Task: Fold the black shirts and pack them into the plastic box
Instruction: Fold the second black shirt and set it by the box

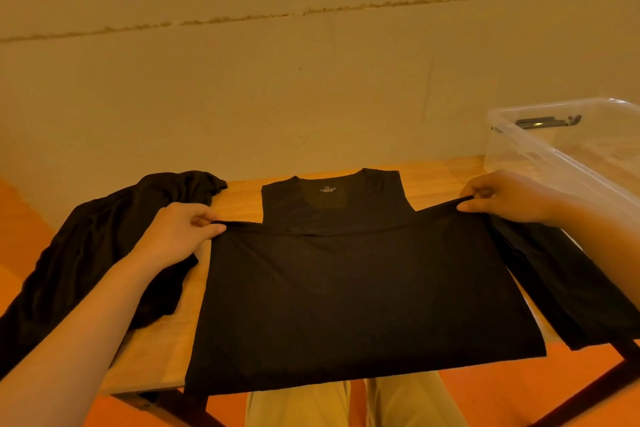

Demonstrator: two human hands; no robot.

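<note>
The black shirt (346,288) lies lengthwise on the table (166,350), collar toward 12 o'clock, its hem lifted. The left hand (180,232) and right hand (502,198) each pinch a hem corner (neck print too small to read). The plastic box (561,156) sits at 2 o'clock.

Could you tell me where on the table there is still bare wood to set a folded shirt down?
Bare wood shows between the crumpled shirt and the shirt being folded, widest at the table near edge, plus a thin strip behind the collar. The right side is crowded by the plastic box and another black shirt.
</note>
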